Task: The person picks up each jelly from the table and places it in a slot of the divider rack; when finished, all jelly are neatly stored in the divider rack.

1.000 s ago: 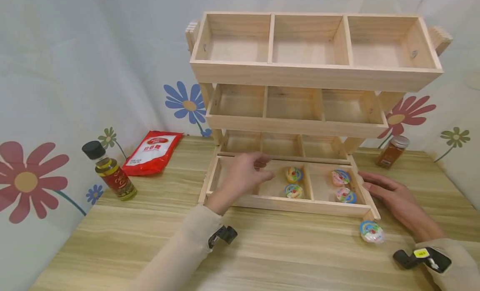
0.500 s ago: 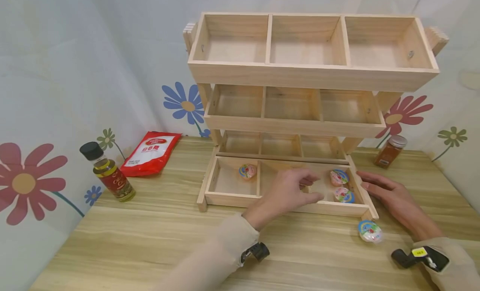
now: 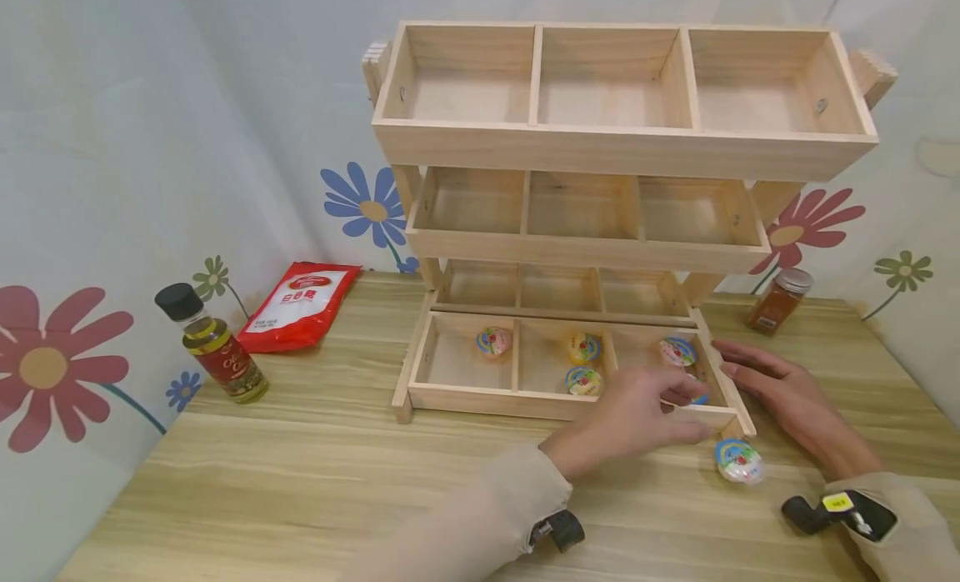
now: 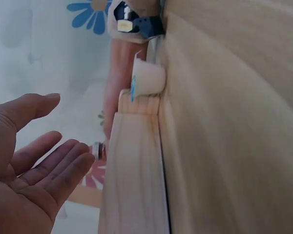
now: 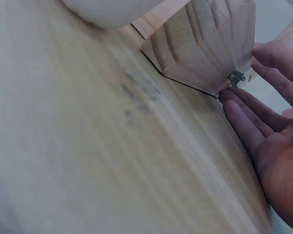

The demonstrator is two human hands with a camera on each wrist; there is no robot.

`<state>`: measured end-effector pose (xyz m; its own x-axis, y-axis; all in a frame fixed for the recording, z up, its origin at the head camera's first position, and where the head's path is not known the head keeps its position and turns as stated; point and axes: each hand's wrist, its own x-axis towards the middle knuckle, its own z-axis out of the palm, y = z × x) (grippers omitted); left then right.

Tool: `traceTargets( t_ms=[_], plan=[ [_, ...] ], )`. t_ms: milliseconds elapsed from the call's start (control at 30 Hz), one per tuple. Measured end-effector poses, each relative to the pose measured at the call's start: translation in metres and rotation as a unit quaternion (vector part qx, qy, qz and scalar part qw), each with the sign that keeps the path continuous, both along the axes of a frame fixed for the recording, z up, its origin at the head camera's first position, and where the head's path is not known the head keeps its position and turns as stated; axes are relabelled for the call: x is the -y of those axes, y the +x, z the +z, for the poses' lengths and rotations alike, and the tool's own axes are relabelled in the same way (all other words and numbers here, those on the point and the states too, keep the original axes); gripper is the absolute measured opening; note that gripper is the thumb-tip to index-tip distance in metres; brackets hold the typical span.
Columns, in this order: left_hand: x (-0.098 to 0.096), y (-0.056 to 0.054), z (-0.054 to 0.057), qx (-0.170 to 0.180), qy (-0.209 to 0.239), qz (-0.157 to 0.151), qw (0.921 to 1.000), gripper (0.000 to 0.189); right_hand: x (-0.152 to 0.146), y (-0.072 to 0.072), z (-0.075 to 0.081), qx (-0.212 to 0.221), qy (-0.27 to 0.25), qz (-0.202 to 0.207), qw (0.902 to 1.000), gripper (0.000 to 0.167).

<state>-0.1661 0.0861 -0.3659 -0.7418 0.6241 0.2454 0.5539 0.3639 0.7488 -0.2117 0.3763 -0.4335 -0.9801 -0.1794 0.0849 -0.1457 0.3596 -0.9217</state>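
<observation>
My left hand (image 3: 630,415) hovers over the front edge of the bottom wooden tray (image 3: 480,398), its thumb and fingers apart and holding nothing. To its right, a small jelly cup (image 3: 738,461) with a blue printed lid lies on the table by the rack's front right foot. The left wrist view shows this white cup (image 4: 150,78) tipped on its side. My right hand (image 3: 795,398) touches the rack's right side with extended fingers (image 5: 246,117). One pink jelly cup (image 3: 493,342) sits in the left compartment, two yellowish ones in the middle, and two in the right, one partly hidden.
Above the tray rise further tiers of the wooden rack (image 3: 622,148), each divided in three. An oil bottle (image 3: 225,357) and a red-and-white bag (image 3: 300,305) stand at left. A spice jar (image 3: 780,301) is behind my right hand.
My left hand has moved rightward from the left and middle compartments to the right one, uncovering the pink cup at left and the yellowish cups. My right hand has stayed in place.
</observation>
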Motion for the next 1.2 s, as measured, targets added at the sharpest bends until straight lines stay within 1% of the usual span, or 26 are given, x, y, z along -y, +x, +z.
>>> traceTargets(
  t_ms=[133,233,300,467,500,700,867,933,1000,1067,1200],
  plan=[
    [-0.012,0.004,-0.005,-0.030,-0.016,-0.006,0.9994,0.039,0.000,0.000,0.001,-0.001,-0.003,0.001,1.0000,0.047],
    [-0.019,0.007,-0.009,-0.053,-0.024,-0.002,0.9983,0.039,0.001,0.000,0.002,-0.004,-0.003,0.002,1.0000,0.046],
    [-0.022,0.008,-0.010,-0.060,-0.028,-0.003,0.9978,0.038,0.002,0.000,0.002,-0.005,-0.008,0.003,0.9999,0.046],
    [-0.029,0.013,-0.012,-0.047,-0.043,-0.013,0.9979,0.039,0.002,-0.001,0.002,-0.005,-0.023,0.007,0.9997,0.045],
    [-0.030,0.013,-0.013,-0.040,-0.044,-0.012,0.9982,0.039,0.002,-0.001,0.002,-0.004,-0.025,0.007,0.9997,0.045],
    [-0.036,0.016,-0.019,-0.022,-0.064,0.009,0.9977,0.038,0.002,0.000,0.001,-0.001,-0.026,0.004,0.9997,0.045],
    [-0.040,0.016,-0.025,-0.029,-0.084,0.017,0.9959,0.035,0.001,0.000,0.000,-0.007,-0.014,-0.001,0.9999,0.045],
    [-0.042,0.015,-0.027,-0.029,-0.086,0.021,0.9957,0.033,0.001,0.000,0.000,-0.008,-0.008,-0.004,0.9999,0.045],
    [-0.043,0.015,-0.029,-0.019,-0.084,0.025,0.9960,0.034,0.001,0.000,0.000,-0.006,-0.006,-0.005,1.0000,0.046],
    [-0.044,0.014,-0.030,-0.011,-0.080,0.026,0.9964,0.034,0.001,0.000,0.000,-0.006,-0.004,-0.006,1.0000,0.046],
    [-0.046,0.013,-0.031,-0.006,-0.078,0.026,0.9966,0.035,0.001,-0.001,0.000,-0.008,-0.001,-0.007,0.9999,0.046]
  ],
)
